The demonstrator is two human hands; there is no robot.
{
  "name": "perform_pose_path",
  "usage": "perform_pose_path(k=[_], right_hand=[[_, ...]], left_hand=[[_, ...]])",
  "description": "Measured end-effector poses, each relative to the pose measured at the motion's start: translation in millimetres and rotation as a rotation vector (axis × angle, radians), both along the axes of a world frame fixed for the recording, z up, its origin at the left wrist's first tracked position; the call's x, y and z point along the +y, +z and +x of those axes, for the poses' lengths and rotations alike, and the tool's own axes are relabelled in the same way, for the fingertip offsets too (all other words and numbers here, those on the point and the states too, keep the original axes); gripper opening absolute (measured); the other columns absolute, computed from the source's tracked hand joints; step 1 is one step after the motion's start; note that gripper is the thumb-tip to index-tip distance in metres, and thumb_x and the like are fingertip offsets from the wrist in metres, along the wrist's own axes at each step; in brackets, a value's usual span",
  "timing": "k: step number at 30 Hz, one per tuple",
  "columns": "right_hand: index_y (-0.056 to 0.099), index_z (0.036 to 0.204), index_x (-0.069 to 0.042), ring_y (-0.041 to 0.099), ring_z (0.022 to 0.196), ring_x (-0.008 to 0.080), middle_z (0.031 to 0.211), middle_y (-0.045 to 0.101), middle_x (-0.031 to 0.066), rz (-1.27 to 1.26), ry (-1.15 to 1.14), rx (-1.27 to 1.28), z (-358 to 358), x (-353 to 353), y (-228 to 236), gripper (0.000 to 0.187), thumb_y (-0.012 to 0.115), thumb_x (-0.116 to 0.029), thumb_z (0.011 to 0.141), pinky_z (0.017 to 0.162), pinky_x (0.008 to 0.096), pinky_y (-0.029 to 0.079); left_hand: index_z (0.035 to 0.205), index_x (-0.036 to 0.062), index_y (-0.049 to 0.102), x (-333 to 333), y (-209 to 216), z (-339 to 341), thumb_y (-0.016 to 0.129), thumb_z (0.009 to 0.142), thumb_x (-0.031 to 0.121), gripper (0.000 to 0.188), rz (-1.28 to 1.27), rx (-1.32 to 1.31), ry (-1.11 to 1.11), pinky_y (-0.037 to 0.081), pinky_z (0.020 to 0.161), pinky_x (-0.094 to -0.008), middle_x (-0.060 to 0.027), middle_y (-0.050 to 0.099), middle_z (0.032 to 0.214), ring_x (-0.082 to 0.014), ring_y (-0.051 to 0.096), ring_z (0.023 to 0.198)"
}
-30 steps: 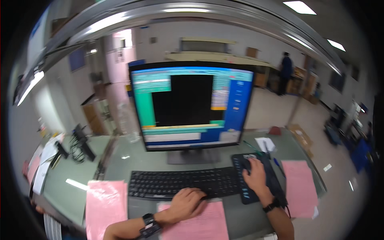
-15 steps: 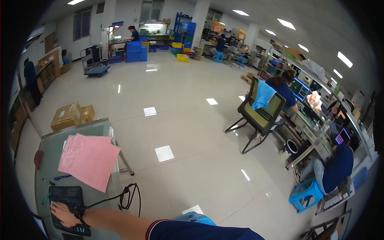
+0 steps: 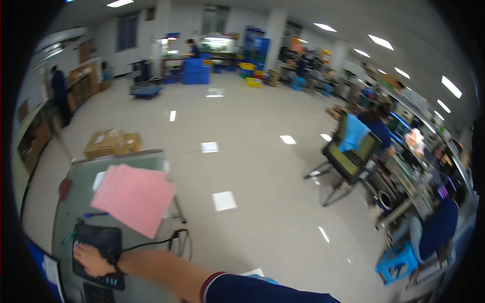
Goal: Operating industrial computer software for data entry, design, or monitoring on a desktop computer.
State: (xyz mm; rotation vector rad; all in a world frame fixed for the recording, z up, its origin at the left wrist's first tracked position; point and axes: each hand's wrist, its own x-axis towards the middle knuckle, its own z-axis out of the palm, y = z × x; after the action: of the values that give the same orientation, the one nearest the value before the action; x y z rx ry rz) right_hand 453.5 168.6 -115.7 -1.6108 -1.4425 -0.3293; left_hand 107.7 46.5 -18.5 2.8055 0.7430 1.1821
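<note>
My right hand [image 3: 93,260] lies palm down on a black mouse pad [image 3: 98,236] at the lower left, fingers curved over it. Whatever is under the palm is hidden. A black band [image 3: 115,258] circles my wrist, and a dark cable [image 3: 149,244] runs from beside it to a hanging coil at the table's right edge. Pink sheets [image 3: 134,197] overlap on the greenish table [image 3: 78,174] beyond the pad. Between them are a blue pen [image 3: 96,214] and a thin green item [image 3: 69,237]. My left hand is out of view.
Cardboard boxes [image 3: 105,143] stand beyond the table. A dark red rounded object [image 3: 64,189] sits at its left edge. To the right are a green-backed chair [image 3: 352,154], a blue stool [image 3: 396,263] and a seated person [image 3: 440,233] at a workbench. A blue cart [image 3: 146,91] stands farther off.
The whole view has shifted, so the scene sits farther right and looks blurred. My right hand remains on the mouse pad.
</note>
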Motion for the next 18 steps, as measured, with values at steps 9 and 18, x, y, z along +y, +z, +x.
perform_pose_path(k=[9,18], right_hand=[[0.063,0.128,0.003,0.062,0.117,0.0446,0.123,0.066,0.0252,-0.259,0.136,-0.099,-11.0,-65.4,83.9,0.050,0.077,-0.018,0.084,0.104,0.0552,0.048],[0.057,0.139,0.000,0.057,0.127,0.0442,0.137,0.060,0.0236,-0.245,0.152,-0.164,4.4,-76.2,63.8,0.057,0.076,-0.019,0.089,0.110,0.0513,0.047]], left_hand=[[0.120,-0.0005,0.067,9.5,15.4,-10.7,0.073,0.088,0.013,0.035,-0.120,0.095,-0.027,0.050,0.091,-0.0522,-0.0223,0.070,0.114,-0.0438,0.065,0.102],[0.137,-0.0004,0.062,8.1,2.1,23.3,0.070,0.100,0.034,0.052,-0.152,0.071,0.132,0.048,0.110,-0.0491,-0.0189,0.065,0.135,-0.0384,0.060,0.129]])
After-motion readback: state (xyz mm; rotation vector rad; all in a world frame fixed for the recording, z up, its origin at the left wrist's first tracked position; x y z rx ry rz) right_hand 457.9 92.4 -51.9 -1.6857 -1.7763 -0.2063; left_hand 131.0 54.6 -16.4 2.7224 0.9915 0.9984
